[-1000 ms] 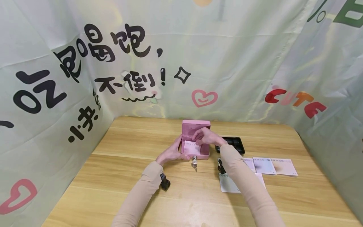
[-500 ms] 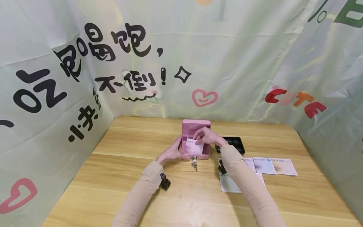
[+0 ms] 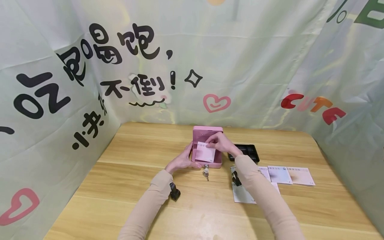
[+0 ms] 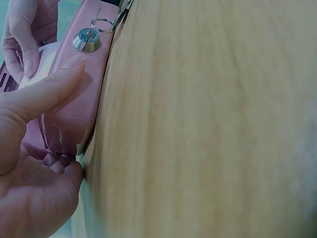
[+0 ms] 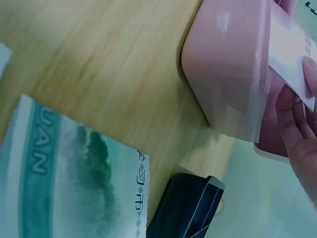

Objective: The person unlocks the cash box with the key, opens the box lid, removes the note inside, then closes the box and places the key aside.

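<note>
A small pink cash box [image 3: 215, 165] stands on the table with its lid raised against the back. My left hand [image 3: 181, 162] grips its left front corner, the thumb [image 4: 54, 89] lying across the front wall below the lock. A pale pink play banknote [image 3: 205, 154] is tilted up inside the box. My right hand [image 3: 222, 144] pinches that banknote by its upper right corner, thumb and fingers on either side in the right wrist view. From the lock [image 4: 86, 40] hangs a ring of keys [image 3: 206, 174]. The banknote's lower edge is hidden behind the box's front wall.
A black compartment tray [image 3: 253, 156] lies right of the box. More play banknotes are spread on the right: a blue one [image 3: 280, 175], an orange-brown one [image 3: 301, 176] and a green one [image 5: 84, 173], partly under the right forearm. Printed cloth walls [image 3: 255, 66] surround the table.
My right hand has raised the pink banknote from lying low in the box to a more upright tilt, its top edge higher. The left hand has stayed on the box.
</note>
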Available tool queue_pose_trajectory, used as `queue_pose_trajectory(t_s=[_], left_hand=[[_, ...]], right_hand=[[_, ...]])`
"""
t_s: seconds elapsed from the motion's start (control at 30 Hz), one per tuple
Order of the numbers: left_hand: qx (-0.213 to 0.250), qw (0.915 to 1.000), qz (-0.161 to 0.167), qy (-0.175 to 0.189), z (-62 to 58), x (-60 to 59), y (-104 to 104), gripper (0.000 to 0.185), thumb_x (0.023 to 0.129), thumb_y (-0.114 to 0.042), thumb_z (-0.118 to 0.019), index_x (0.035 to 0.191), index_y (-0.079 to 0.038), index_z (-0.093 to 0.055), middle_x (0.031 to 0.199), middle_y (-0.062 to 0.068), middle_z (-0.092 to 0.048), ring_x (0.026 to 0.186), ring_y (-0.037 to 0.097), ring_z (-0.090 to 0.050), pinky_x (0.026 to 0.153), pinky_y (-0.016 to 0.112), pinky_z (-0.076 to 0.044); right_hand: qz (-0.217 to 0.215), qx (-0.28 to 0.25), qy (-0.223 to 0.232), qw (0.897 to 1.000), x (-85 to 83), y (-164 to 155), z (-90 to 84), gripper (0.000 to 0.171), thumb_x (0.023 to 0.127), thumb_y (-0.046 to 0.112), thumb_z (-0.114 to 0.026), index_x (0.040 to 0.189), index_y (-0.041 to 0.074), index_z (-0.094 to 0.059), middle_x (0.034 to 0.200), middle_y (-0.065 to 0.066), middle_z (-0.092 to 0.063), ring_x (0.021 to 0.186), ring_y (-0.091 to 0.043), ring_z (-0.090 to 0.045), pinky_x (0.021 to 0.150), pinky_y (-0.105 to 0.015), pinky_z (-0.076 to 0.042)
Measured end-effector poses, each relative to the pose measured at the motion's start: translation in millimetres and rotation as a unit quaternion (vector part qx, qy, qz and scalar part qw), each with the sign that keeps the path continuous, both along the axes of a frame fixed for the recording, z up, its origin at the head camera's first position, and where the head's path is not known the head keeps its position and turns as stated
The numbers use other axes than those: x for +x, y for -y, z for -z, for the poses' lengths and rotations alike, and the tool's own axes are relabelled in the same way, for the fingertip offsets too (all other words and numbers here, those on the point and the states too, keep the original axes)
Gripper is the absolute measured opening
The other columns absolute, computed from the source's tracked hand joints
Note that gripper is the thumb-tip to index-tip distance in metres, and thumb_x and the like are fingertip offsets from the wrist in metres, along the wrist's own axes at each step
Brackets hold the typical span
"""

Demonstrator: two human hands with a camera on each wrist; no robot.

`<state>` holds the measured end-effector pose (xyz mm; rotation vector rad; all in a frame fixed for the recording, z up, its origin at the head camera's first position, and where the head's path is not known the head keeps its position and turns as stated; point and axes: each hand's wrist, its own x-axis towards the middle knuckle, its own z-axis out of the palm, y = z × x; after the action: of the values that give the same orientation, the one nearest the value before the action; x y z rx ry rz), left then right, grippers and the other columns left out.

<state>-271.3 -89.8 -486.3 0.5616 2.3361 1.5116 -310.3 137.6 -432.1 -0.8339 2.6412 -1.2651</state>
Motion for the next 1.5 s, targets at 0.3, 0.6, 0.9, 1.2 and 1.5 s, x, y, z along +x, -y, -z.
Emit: queue_pose_trajectory(t_s=[0.3,0.6,0.9,1.2,1.5], left_hand=[[-0.006,1.0,-0.007,0.0,-1.3,1.2,-0.6,0.125,0.072,-0.009,-0.089,0.163,-0.012,-0.004,0.17,0.02,-0.007,0.157,0.038,-0.011,0.129,0.057,-0.01],[-0.01,0.9999,-0.012,-0.003,-0.8,1.6,-0.7,0.123,0.073,-0.009,-0.089,0.163,-0.011,-0.005,0.17,0.02,-0.008,0.157,0.038,-0.011,0.129,0.057,-0.01],[-0.003,0.9999,-0.009,-0.004,-0.4,0.9,-0.7,0.123,0.073,-0.009,-0.089,0.163,-0.013,-0.006,0.17,0.02,-0.008,0.157,0.038,-0.01,0.129,0.058,-0.01],[-0.005,0.9999,-0.002,-0.01,0.3,-0.5,-1.0,0.124,0.072,-0.007,-0.088,0.163,-0.012,-0.005,0.169,0.02,-0.008,0.157,0.037,-0.009,0.129,0.058,-0.009],[-0.009,0.9999,-0.002,-0.007,-1.0,0.3,-1.3,0.126,0.071,-0.007,-0.089,0.163,-0.013,-0.004,0.17,0.02,-0.007,0.157,0.039,-0.01,0.128,0.06,-0.009]], right_hand=[[0.034,-0.032,-0.02,0.999,6.8,-3.0,-2.9,0.012,0.089,0.0,-0.071,0.097,-0.007,-0.077,0.093,-0.024,-0.075,0.068,-0.007,-0.057,0.061,-0.017,-0.048],[0.079,-0.058,-0.015,0.995,17.7,-4.3,-10.6,0.015,0.092,0.0,-0.068,0.102,-0.006,-0.076,0.102,-0.025,-0.074,0.074,-0.01,-0.057,0.062,-0.017,-0.048],[0.103,-0.09,0.0,0.991,28.8,-12.3,-17.7,0.018,0.094,0.001,-0.066,0.108,-0.007,-0.074,0.108,-0.027,-0.072,0.081,-0.008,-0.059,0.066,-0.015,-0.048],[0.126,-0.132,0.038,0.982,43.2,-21.9,-23.0,0.021,0.095,0.005,-0.066,0.111,-0.006,-0.074,0.11,-0.025,-0.072,0.082,-0.006,-0.059,0.07,-0.016,-0.05],[0.135,-0.18,0.068,0.972,56.7,-27.7,-30.5,0.023,0.093,0.005,-0.069,0.11,-0.009,-0.071,0.084,-0.002,-0.073,0.072,-0.003,-0.059,0.066,-0.016,-0.051]])
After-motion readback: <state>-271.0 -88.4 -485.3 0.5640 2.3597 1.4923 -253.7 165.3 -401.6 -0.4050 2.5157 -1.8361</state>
